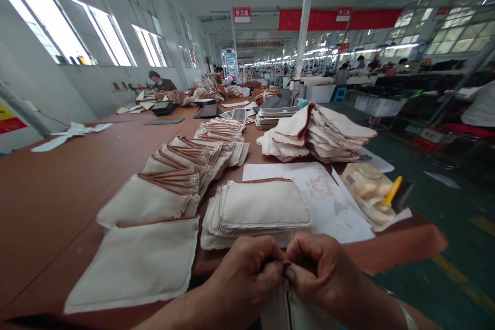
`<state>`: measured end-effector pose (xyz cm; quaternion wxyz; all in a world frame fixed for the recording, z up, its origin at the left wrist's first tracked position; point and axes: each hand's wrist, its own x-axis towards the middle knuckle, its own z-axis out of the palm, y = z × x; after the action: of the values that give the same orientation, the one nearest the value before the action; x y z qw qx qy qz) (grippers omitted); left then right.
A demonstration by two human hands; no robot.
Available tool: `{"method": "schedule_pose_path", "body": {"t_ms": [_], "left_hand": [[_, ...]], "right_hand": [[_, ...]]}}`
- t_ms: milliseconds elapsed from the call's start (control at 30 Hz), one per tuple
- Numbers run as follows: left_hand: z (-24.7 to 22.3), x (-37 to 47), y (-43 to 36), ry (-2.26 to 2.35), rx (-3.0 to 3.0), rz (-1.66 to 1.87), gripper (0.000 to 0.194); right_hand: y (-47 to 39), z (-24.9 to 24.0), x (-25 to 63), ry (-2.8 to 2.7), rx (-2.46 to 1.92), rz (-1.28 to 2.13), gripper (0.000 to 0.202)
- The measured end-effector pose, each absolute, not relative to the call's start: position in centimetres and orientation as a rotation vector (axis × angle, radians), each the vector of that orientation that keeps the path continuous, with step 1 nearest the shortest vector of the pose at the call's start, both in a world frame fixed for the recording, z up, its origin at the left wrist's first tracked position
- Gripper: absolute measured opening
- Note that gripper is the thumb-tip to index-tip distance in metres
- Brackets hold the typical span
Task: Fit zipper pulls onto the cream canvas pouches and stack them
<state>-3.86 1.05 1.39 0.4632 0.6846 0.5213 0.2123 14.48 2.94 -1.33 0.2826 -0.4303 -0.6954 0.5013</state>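
A cream fabric pouch with a brown-edged opening hangs upright at the table's front edge, pinched at its top by both hands. My left hand is closed, thumb and fingertips on the left side of the brown edging. Close against it, my right hand pinches the other side. Fingers hide the exact spot they grip. Just beyond the hands lies a neat pile of cream pouches with brown edging. To the left a single flat pouch rests beside a long fanned row of pouches.
White paper with brown smudges lies right of the pile. On it stand a plastic container and a yellow-handled brush. A taller pouch heap sits behind. The brown table ends at the right. Other people work farther back.
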Motion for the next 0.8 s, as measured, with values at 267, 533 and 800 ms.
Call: {"method": "schedule_pose_path", "body": {"t_ms": [267,533,800], "left_hand": [[1.9,-5.1,1.0,1.227,1.965,0.461,0.023],[2.1,-5.2,1.3,1.079,1.617,0.451,0.033],[0.3,-4.2,1.2,1.024,1.224,0.447,0.026]], "right_hand": [[2.5,-2.2,14.4,-1.803,-1.236,1.305,0.007],[2.4,-2.1,14.5,-1.713,-1.232,1.392,0.008],[1.9,-2.5,15.0,-1.879,-1.083,1.123,0.008]]}}
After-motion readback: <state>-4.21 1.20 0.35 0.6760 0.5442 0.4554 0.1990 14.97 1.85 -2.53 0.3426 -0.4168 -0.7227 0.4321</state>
